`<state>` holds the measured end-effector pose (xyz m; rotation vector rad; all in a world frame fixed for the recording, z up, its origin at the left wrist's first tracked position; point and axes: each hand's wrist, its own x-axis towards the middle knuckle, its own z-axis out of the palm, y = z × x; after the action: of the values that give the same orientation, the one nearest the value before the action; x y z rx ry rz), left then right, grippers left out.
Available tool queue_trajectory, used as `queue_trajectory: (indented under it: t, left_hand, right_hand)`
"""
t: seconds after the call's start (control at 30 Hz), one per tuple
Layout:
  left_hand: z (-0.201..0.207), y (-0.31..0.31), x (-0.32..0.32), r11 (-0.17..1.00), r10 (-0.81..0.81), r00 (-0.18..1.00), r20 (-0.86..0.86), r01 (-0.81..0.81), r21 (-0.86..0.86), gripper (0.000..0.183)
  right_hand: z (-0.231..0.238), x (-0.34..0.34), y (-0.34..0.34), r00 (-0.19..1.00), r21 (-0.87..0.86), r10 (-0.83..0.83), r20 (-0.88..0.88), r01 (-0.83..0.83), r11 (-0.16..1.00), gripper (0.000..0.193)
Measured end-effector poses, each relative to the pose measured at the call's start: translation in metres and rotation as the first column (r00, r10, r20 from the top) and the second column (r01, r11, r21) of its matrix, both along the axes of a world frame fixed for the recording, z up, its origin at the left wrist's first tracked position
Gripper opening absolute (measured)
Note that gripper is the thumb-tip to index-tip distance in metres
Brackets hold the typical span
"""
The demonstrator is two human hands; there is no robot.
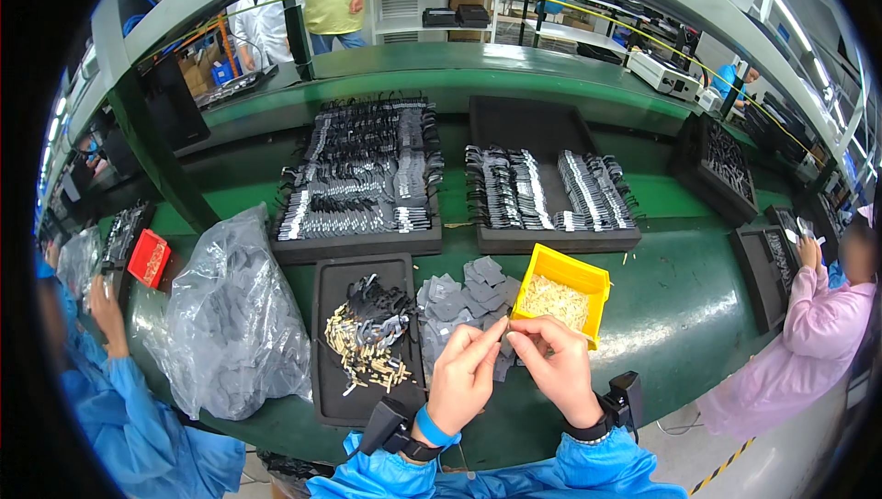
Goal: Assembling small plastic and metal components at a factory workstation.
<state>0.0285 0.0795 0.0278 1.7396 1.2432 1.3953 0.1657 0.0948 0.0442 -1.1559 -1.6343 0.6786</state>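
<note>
My left hand and my right hand meet at the fingertips, thumbs and forefingers pinched together. A small dark piece seems to be between them, too hidden to name. Just beyond my right fingers stands a yellow bin of pale, thin little pieces. Beside and under my left hand lie loose grey flat pieces. Left of them, a black tray carries a heap of black cables with gold-coloured ends.
A clear plastic bag of grey pieces slumps at left, near a red bin. Two black foam trays with rows of packed cable parts stand behind. Co-workers' arms reach in at both sides.
</note>
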Motion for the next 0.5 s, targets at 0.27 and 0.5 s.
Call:
queue_trajectory:
  t: [0.27, 0.5]
  left_hand:
    - [-0.0054, -0.0007, -0.0001, 0.973, 0.119, 0.966, -0.231, -0.067, 0.222, 0.044]
    - [-0.0074, 0.0006, 0.0006, 0.979, 0.084, 0.977, -0.197, -0.044, 0.201, 0.042]
  right_hand:
    - [0.0024, -0.0037, -0.0022, 0.998, 0.018, -0.019, 0.067, 0.018, 1.0, 0.01]
    - [0.0, -0.0054, -0.0014, 0.979, 0.132, -0.137, 0.153, 0.117, 0.984, 0.006]
